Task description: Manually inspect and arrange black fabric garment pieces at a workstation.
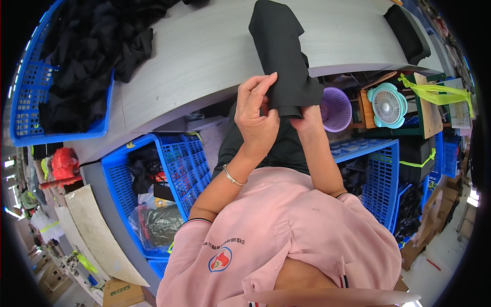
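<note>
A black piece of cloth (282,53) stretches from the grey tabletop over its near edge toward my lap. My left hand (255,115), with a silver bangle on the wrist, pinches the near left edge of the cloth between bent fingers; its other fingers lie along the cloth's side. At the near right corner, my right hand (310,120) grips the cloth from below, its fingers mostly hidden beneath the fabric. The near end of the cloth is folded over between both hands.
A blue basket (61,135) heaped with black cloth (97,51) stands on the left. Folded black fabric (407,35) lies at the table's far right. Below the table are a purple basket (336,110), a teal fan (387,105) and blue crates (186,166) on both sides of me.
</note>
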`<control>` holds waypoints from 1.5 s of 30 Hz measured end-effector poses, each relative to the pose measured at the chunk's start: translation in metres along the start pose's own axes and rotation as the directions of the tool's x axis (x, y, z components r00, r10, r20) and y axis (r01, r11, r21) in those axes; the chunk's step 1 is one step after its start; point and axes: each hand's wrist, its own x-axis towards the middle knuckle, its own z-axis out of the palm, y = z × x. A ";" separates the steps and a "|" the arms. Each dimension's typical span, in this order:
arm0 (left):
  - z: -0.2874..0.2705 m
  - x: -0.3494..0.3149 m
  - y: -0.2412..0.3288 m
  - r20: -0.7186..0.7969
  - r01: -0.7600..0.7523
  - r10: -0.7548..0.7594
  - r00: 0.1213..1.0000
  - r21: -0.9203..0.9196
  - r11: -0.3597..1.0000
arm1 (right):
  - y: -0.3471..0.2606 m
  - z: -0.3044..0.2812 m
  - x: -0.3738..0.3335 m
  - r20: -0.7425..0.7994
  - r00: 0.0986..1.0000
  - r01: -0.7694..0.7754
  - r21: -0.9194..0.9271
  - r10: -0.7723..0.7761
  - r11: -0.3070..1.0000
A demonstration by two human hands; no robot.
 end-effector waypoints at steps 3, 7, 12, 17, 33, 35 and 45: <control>0.000 -0.003 -0.003 -0.001 0.001 -0.001 1.000 -0.014 1.000 | 0.004 0.003 -0.001 0.076 0.997 -0.019 0.056 0.014 0.998; 0.003 -0.008 -0.007 -0.017 0.017 -0.017 1.000 -0.029 0.999 | 0.009 0.001 0.000 0.067 0.998 -0.010 0.072 0.005 0.997; 0.000 -0.013 -0.011 0.005 0.039 -0.038 0.999 -0.027 0.999 | 0.014 0.001 0.001 0.066 0.998 -0.011 0.068 0.006 0.998; 0.001 -0.020 -0.015 -0.004 0.046 -0.046 0.999 0.043 0.998 | 0.027 -0.015 0.008 0.168 0.986 -0.038 0.120 0.017 0.992; -0.024 -0.023 -0.064 0.033 0.101 -0.104 0.994 0.097 0.990 | 0.049 -0.029 0.044 0.588 0.628 0.555 -0.798 -0.509 -0.237; -0.030 -0.024 -0.071 0.021 0.430 -0.429 0.903 -0.011 0.903 | 0.034 -0.012 0.045 0.457 0.871 0.458 -0.888 -0.179 -0.038; -0.013 -0.043 -0.114 0.134 0.614 -0.684 0.717 -0.586 0.529 | 0.072 0.020 0.047 0.678 0.717 0.407 -0.595 -0.160 -0.693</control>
